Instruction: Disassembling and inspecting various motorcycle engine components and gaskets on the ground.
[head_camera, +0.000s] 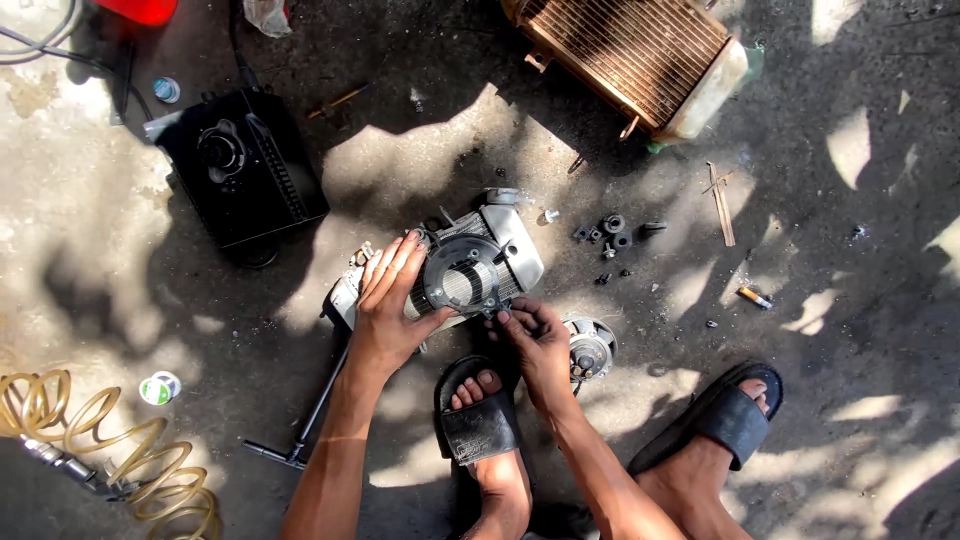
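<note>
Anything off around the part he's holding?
Small black fittings lie scattered loose on the ground right of the finned unit, which the left hand steadies while the right hand pinches its black ring. Nothing looks spilled.

Radiator (640, 60) behind small radiator (500, 255)
</note>
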